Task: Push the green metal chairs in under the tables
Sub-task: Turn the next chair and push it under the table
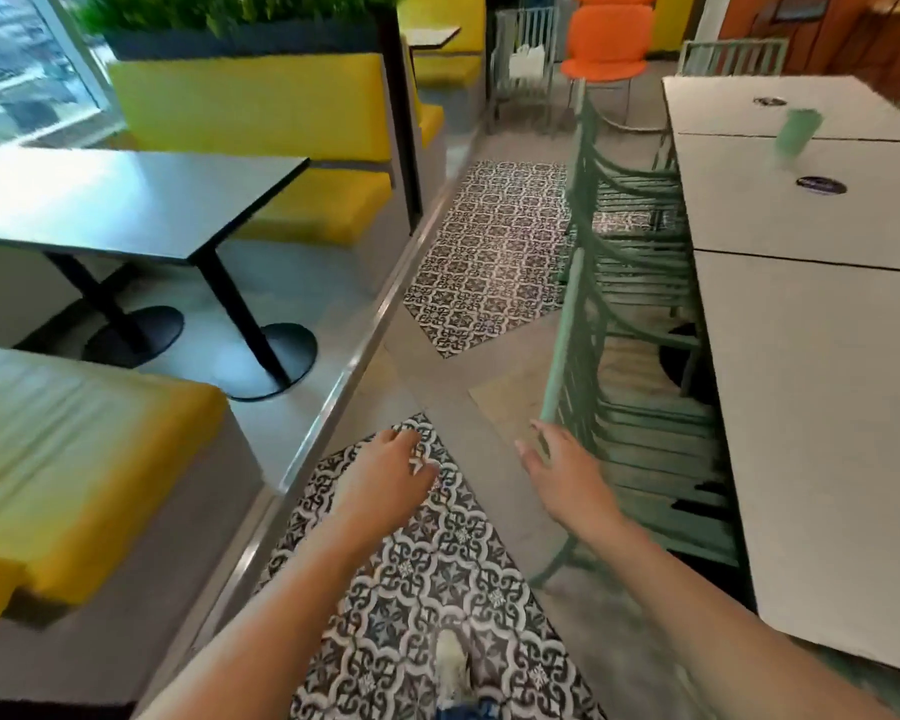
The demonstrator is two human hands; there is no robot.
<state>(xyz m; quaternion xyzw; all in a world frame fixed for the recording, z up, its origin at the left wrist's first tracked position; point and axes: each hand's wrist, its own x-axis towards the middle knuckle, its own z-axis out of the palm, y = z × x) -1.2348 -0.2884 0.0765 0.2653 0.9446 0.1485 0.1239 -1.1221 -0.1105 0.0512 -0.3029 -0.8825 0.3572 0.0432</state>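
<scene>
Green metal chairs line the left side of a row of pale tables (811, 324) on my right. The nearest chair (640, 439) has its seat under the table edge and its backrest toward the aisle. A second chair (619, 262) and a third chair (609, 168) stand beyond it, also tucked in. My right hand (567, 472) is open, its fingertips touching the lower end of the nearest chair's back rail. Over the patterned floor tiles hovers my left hand (391, 470), open and holding nothing.
A raised platform with a metal-edged step (333, 397) runs along the left, carrying a dark table (126, 200) and yellow benches (89, 459). An orange chair (606, 44) stands at the aisle's far end. A green cup (796, 133) is on the pale tables. My shoe (453, 662) shows below.
</scene>
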